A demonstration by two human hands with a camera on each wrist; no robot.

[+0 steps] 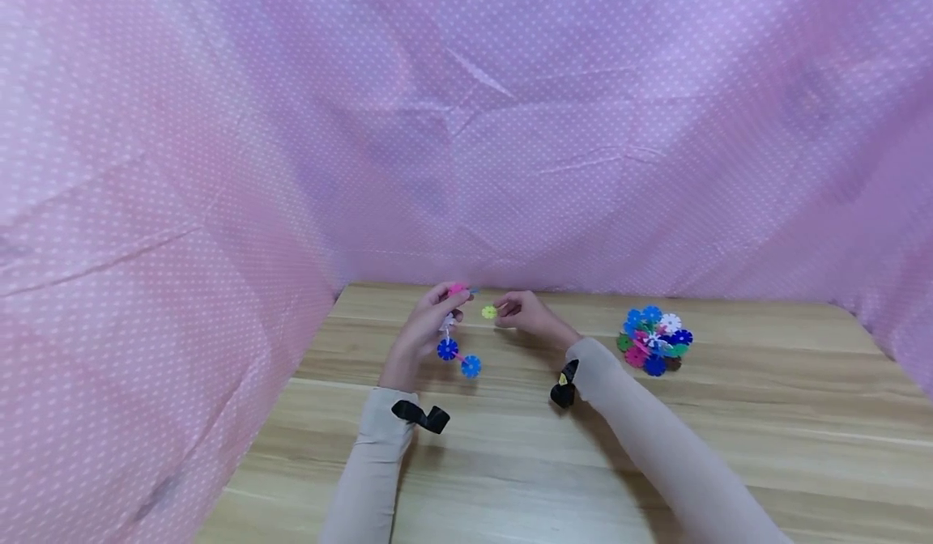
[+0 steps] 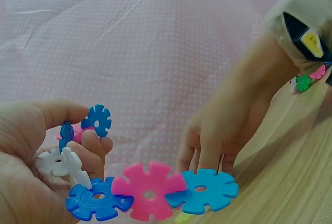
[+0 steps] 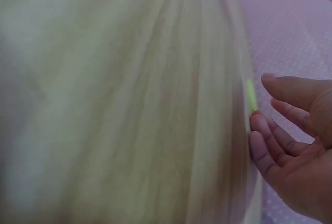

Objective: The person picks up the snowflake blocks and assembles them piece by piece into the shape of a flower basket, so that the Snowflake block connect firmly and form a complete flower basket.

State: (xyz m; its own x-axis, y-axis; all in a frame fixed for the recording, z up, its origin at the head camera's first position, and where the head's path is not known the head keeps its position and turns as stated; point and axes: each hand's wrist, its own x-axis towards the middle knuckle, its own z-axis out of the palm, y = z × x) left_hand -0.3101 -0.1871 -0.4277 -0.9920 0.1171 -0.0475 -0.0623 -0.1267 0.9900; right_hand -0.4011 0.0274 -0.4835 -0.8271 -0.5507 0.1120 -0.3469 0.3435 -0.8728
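Observation:
My left hand (image 1: 423, 325) holds a chain of slotted plastic snowflake discs by its upper part. In the left wrist view, thumb and fingers close round white discs (image 2: 79, 168) and blue and pink ones near the fingertips. From the palm side hang a dark blue disc (image 2: 85, 203), a pink disc (image 2: 132, 182) and a light blue disc (image 2: 220, 193), slotted together in a row. To the right, my right hand (image 1: 532, 315) pinches a yellow snowflake disc (image 1: 489, 312) at its fingertips; it appears nearly edge-on in the right wrist view. A gap separates this disc from the chain.
A pile of mixed-colour snowflake discs (image 1: 636, 357) lies to the right of my right hand on the wooden table (image 1: 503, 479). A pink dotted cloth (image 1: 466, 163) hangs behind the table and along its sides. Black straps circle both sleeves.

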